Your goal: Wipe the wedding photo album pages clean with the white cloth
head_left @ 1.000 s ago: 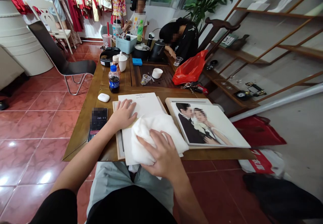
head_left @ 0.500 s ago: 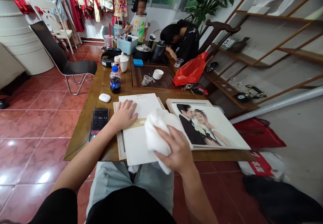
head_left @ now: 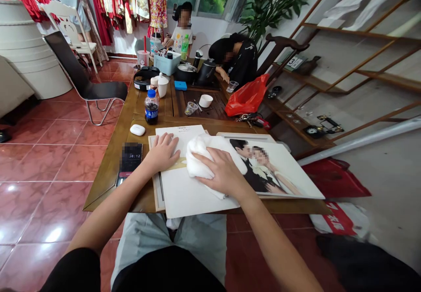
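Your left hand (head_left: pixel 162 154) lies flat, fingers spread, on the white rectangular tan-banded panel (head_left: pixel 194 195); your right hand (head_left: pixel 226 173) grasps the bunched white cloth (head_left: pixel 198 146) over it. Sideways pressure could skew the panel.

We believe this is a bridal shop: red and patterned garments (head_left: pixel 141 2) hang along the wall (head_left: pixel 122 42), and a couple's portrait (head_left: pixel 296 160) lies on the bench (head_left: pixel 105 189).
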Motion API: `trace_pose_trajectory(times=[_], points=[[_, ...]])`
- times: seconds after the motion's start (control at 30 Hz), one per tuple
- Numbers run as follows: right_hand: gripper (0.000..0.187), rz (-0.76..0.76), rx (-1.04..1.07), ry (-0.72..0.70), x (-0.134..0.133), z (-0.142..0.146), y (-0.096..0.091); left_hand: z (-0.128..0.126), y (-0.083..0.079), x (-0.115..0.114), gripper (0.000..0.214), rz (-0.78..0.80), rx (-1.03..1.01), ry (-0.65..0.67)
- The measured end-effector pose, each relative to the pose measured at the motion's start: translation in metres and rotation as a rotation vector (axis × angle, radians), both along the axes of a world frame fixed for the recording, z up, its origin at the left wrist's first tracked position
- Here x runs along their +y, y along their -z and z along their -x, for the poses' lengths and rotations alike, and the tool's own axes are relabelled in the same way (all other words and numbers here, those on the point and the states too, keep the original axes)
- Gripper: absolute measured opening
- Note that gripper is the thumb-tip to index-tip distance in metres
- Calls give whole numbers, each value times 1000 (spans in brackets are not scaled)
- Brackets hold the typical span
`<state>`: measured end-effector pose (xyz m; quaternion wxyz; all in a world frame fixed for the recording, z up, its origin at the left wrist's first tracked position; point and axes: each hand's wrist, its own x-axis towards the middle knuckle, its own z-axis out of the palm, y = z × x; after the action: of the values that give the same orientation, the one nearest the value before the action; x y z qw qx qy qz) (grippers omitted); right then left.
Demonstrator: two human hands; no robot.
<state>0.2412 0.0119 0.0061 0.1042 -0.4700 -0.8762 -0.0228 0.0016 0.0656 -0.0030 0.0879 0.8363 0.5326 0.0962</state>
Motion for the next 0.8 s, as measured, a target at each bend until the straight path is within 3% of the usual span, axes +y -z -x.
trace_pose_trajectory(times=[0.17,0.27,0.53,0.8], points=[[76,24,-22,-207,0,13,0,4,4,2,57,-14,17,39],[77,29,-12,-247,1,15,0,6,6,4,58,-29,13,53],[74,83,-32,-62,11,4,-2,1,1,1,55,-3,-8,15],[64,186,13,55,56,15,-11,2,6,5,54,13,-24,3]])
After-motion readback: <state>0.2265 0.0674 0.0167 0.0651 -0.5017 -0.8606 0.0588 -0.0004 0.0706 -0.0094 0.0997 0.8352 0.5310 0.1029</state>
